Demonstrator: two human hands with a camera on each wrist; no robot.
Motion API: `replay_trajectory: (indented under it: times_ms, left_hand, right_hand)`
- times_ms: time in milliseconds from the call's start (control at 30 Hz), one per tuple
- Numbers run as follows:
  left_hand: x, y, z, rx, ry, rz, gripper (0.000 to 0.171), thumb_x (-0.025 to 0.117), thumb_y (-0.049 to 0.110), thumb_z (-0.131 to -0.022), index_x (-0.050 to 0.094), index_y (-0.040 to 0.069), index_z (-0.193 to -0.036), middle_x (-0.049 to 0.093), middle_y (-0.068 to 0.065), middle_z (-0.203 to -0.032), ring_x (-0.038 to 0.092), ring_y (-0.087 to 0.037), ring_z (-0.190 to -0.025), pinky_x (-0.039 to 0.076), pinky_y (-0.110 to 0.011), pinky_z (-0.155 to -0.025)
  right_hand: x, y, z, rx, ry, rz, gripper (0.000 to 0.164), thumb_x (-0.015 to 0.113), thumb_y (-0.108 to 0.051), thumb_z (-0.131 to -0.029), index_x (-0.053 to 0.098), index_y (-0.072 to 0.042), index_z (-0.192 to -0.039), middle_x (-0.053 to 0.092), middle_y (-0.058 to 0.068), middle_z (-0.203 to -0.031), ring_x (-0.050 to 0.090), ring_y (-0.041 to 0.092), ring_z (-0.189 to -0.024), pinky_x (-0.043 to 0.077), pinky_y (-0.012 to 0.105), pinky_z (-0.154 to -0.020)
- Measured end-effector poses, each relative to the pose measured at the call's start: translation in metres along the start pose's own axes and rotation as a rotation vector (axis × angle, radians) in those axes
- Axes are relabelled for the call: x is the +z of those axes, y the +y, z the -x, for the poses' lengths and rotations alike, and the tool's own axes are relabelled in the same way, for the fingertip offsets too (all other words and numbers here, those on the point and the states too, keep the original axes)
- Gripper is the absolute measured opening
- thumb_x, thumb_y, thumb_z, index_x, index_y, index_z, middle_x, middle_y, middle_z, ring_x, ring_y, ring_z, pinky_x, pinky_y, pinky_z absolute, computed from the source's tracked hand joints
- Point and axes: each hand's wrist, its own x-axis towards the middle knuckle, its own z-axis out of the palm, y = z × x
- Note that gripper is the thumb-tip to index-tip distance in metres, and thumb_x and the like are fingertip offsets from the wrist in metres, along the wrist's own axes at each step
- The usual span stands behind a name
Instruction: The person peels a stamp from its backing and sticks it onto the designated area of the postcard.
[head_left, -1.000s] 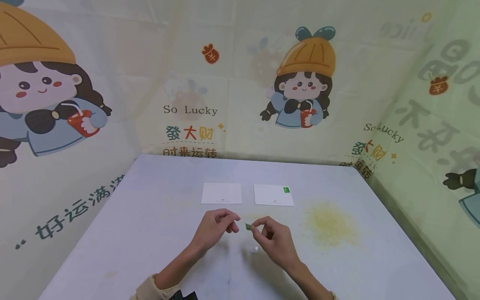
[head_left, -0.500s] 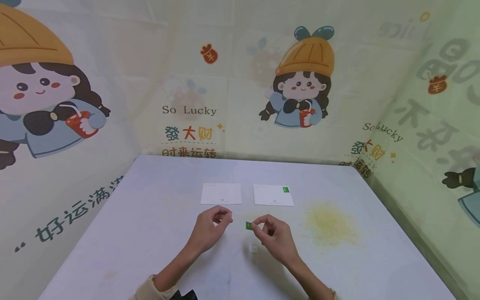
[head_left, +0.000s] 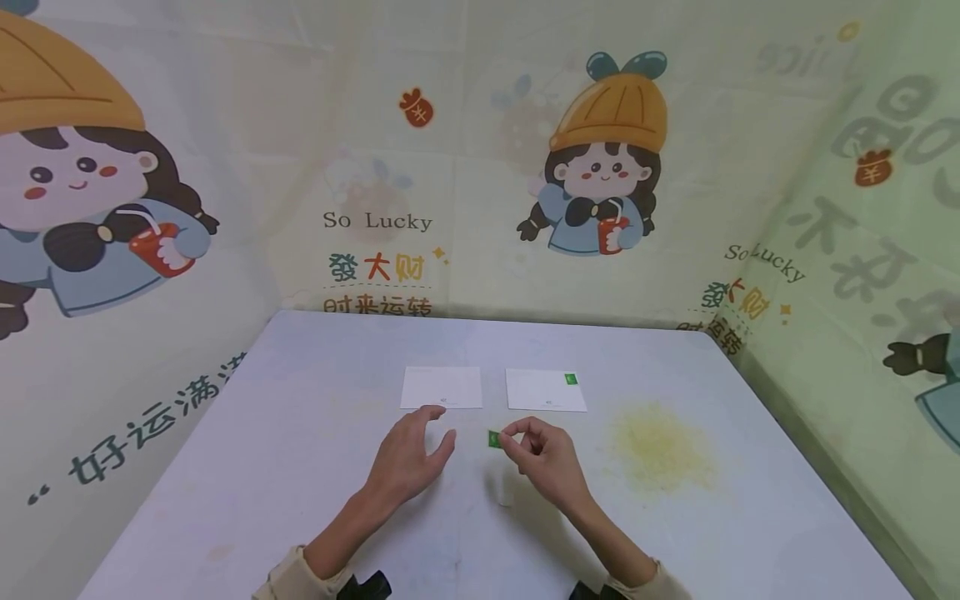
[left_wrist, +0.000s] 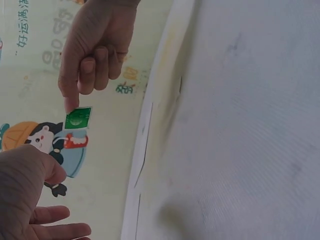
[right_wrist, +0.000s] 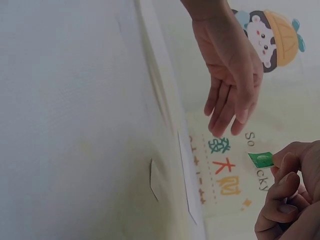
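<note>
My right hand [head_left: 551, 462] pinches a small green postage stamp [head_left: 494, 439] between thumb and forefinger, above the table. In the right wrist view the stamp [right_wrist: 260, 159] sticks out past the fingertips, its printed side showing. My left hand [head_left: 408, 454] hovers to the left, apart from the stamp, its fingers spread and holding nothing. Beyond the hands lie two white cards; I cannot tell whether they are envelopes or postcards. The left card [head_left: 441, 387] shows small print at its lower edge. The right card [head_left: 540, 392] bears a green stamp [head_left: 571, 379] in its upper right corner.
On the white table [head_left: 300, 400], below the right hand, is a small whitish scrap [head_left: 506, 492], its form unclear. A yellow stain [head_left: 663, 450] marks the tabletop at right. Printed cloth walls [head_left: 480, 167] stand behind and beside the table.
My left hand has drawn away to the left, and its fingers, pinched together before, have spread. My right hand has moved slightly forward with the stamp.
</note>
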Motion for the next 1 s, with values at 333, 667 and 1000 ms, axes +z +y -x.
replay_trajectory:
  times_ms: [333,667,1000]
  left_hand:
    - [0.002,-0.012,-0.003,0.009,0.009,-0.039,0.045,0.073,0.02,-0.092,0.06,-0.002,-0.13,0.063,-0.019,-0.132,0.055,-0.04,-0.13,0.048,-0.055,-0.104]
    - [0.001,-0.025,-0.01,0.018,0.021,-0.049,0.049,0.075,0.02,-0.091,0.058,-0.004,-0.131,0.06,-0.022,-0.134,0.052,-0.042,-0.132,0.046,-0.056,-0.106]
    - [0.0,-0.039,-0.021,0.013,0.03,-0.068,0.05,0.074,0.019,-0.091,0.057,-0.007,-0.131,0.059,-0.026,-0.134,0.052,-0.043,-0.13,0.046,-0.056,-0.106]
  right_hand:
    - [0.004,0.006,-0.016,0.007,-0.008,0.003,0.01,0.077,-0.019,-0.092,0.074,-0.01,-0.093,0.048,-0.001,-0.055,0.04,0.008,-0.048,0.026,0.022,-0.044]
    - [0.01,0.016,-0.033,0.065,-0.005,-0.006,0.012,0.077,-0.021,-0.092,0.074,-0.009,-0.095,0.048,-0.002,-0.055,0.036,0.006,-0.047,0.025,0.022,-0.044]
    - [0.016,0.022,-0.05,0.148,-0.003,-0.005,0.015,0.077,-0.022,-0.093,0.075,-0.008,-0.097,0.049,-0.002,-0.057,0.035,0.011,-0.051,0.025,0.023,-0.045]
